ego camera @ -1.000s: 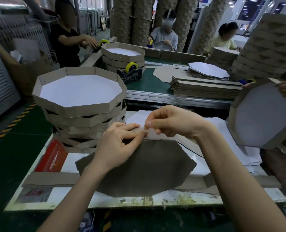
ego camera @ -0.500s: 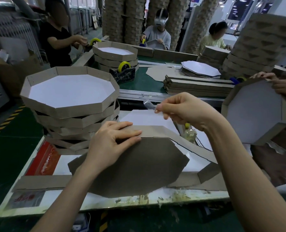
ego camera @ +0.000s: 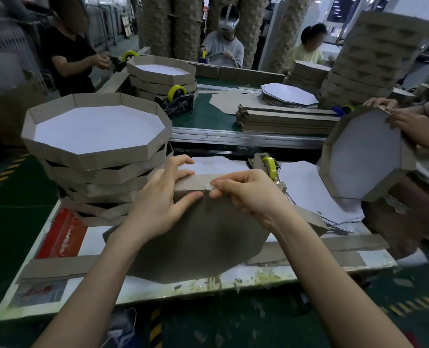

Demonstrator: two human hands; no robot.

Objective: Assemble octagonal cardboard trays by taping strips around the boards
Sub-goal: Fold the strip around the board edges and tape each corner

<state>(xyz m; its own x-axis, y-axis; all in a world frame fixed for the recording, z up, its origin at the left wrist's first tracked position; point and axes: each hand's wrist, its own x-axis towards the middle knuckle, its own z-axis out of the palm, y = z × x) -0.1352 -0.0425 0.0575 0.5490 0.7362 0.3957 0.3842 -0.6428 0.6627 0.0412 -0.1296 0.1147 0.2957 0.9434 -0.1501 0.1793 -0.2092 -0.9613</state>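
The left hand (ego camera: 158,209) grasps the strip (ego camera: 195,183) against the board (ego camera: 195,242) with its fingers (ego camera: 180,175); the right hand (ego camera: 251,194) pinches tape (ego camera: 210,188). The tray stack (ego camera: 95,156) stands close on the left, the dispenser (ego camera: 268,165) just behind.

No legible text, number or brand anywhere in view. Red sheet (ego camera: 65,234) at left end of worktable (ego camera: 256,273): white marks on it, too blurred to read. Printed sheet (ego camera: 39,291) at near left corner of the same table: reddish smears that may be lettering, also unreadable.
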